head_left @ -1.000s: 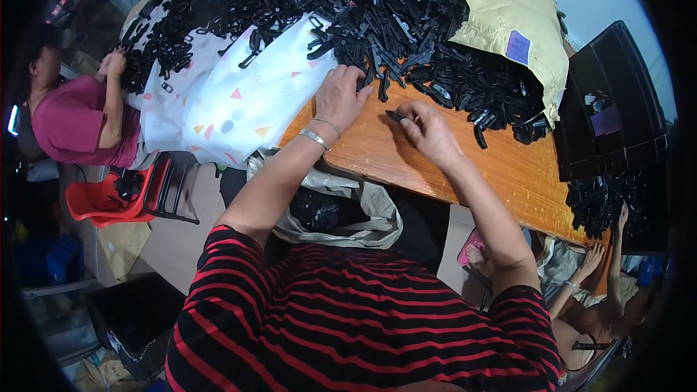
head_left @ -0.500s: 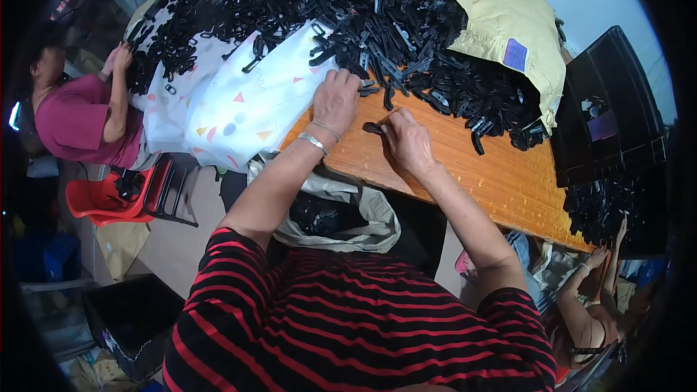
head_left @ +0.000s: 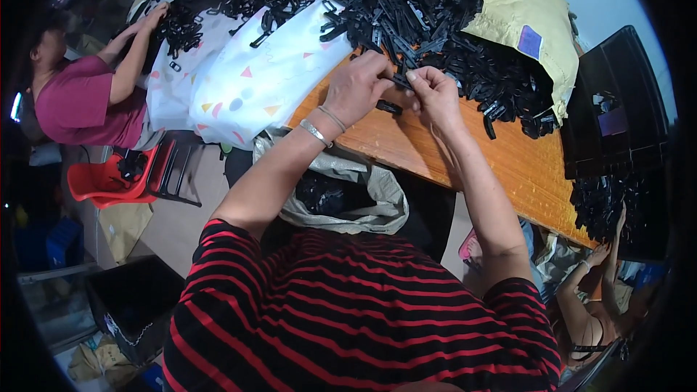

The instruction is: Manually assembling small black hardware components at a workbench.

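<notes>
Over the wooden table (head_left: 501,181), my left hand (head_left: 359,87) and my right hand (head_left: 437,98) meet, fingertips pinched. Between them is a small, narrow black plastic piece (head_left: 398,81), gripped at its left end by the left hand and at its right end by the right. Just below the fingers shows a second black piece (head_left: 390,107); whether it lies on the wood or hangs from my right hand I cannot tell. Beyond my hands, a big heap of similar black plastic pieces (head_left: 406,18) spreads across the table.
A yellowish sack (head_left: 541,11) spills pieces at the back right, near a black crate (head_left: 613,101). A patterned white cloth (head_left: 239,91) covers the left side. Below the table edge sits an open woven bag (head_left: 392,210). One person (head_left: 80,105) works at left, another (head_left: 581,312) at lower right.
My left hand has come away from the heap's edge toward my right hand, which has risen slightly. Both now grip a black piece between them. The person at left has reached farther forward.
</notes>
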